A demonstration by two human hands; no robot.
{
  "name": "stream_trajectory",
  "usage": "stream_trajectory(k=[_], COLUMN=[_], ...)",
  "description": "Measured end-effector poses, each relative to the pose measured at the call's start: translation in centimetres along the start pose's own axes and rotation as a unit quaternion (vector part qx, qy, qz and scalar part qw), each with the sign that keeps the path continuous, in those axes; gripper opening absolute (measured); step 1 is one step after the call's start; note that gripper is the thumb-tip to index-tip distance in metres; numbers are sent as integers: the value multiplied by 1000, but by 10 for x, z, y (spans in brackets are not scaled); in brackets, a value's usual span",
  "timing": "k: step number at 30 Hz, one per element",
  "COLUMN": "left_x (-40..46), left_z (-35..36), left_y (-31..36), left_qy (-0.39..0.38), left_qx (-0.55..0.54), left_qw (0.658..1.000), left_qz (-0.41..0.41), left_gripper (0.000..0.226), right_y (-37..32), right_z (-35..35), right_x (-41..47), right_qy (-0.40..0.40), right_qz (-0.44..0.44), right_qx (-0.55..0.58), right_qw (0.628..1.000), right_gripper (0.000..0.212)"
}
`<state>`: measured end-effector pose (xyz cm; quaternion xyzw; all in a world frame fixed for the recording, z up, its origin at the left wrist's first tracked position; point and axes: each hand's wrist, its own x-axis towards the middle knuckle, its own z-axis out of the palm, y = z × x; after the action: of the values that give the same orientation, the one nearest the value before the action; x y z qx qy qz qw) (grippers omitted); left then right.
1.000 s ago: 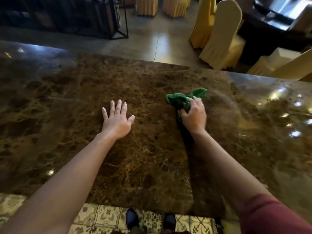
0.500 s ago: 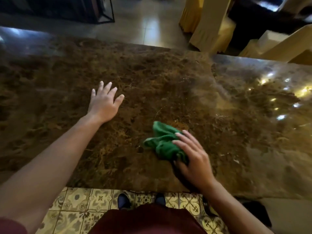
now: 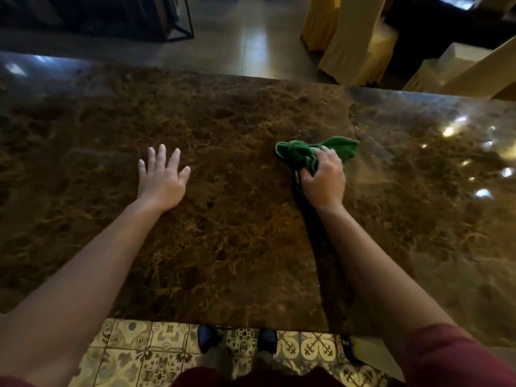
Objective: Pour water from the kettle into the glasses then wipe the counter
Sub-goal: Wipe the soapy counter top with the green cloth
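Nearest, at the bottom edge, two dark shoes (image 3: 208,337) stand on patterned floor tiles (image 3: 139,350), and a dark red sleeve (image 3: 452,358) covers the right upper arm. Both bare forearms reach forward over the glossy brown marble counter (image 3: 237,247). Further out, the left hand (image 3: 162,177) lies palm down on the stone, its fingers straight and slightly spread, holding nothing. Level with it and well apart to the right, the right hand (image 3: 324,180) is closed around a crumpled green cloth (image 3: 298,155), pressing it onto the counter; one loose corner of the cloth sticks out past the knuckles toward the far right. Small bright light reflections dot the counter's right side. Beyond the far edge lies a shiny tiled floor (image 3: 251,37), with chairs in yellow fabric covers (image 3: 351,51) at the upper right and a dark metal frame (image 3: 178,26) at the upper left. No writing or label is readable anywhere.
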<state>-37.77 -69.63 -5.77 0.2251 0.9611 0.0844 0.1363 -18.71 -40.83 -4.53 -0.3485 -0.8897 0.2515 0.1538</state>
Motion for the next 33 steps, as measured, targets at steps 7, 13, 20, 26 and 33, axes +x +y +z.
stream_trajectory(k=[7,13,20,26,33], left_x=[15,60,63,64,62], left_z=[-17,-34,-24,-19,-15], left_y=[-11,-20,-26,-24,-18], left_qy=[99,19,1,-1,-10], left_qx=[8,17,34,28,30], left_qw=[995,996,996,997,998], left_qz=[8,-84,-80,-69,-57], left_gripper=[57,86,92,89,85], right_y=[-50,-10,-32,-80,-217], right_z=[29,18,51,97,186], right_x=[-82,24,171,250,246], right_qy=[-150,-31,51,60,-21], right_qz=[-268,-144,1,10,-85], right_qx=[-13,-37,-52,-39,-21], right_qw=[952,988,997,997,996], right_gripper=[65,58,55,52,48])
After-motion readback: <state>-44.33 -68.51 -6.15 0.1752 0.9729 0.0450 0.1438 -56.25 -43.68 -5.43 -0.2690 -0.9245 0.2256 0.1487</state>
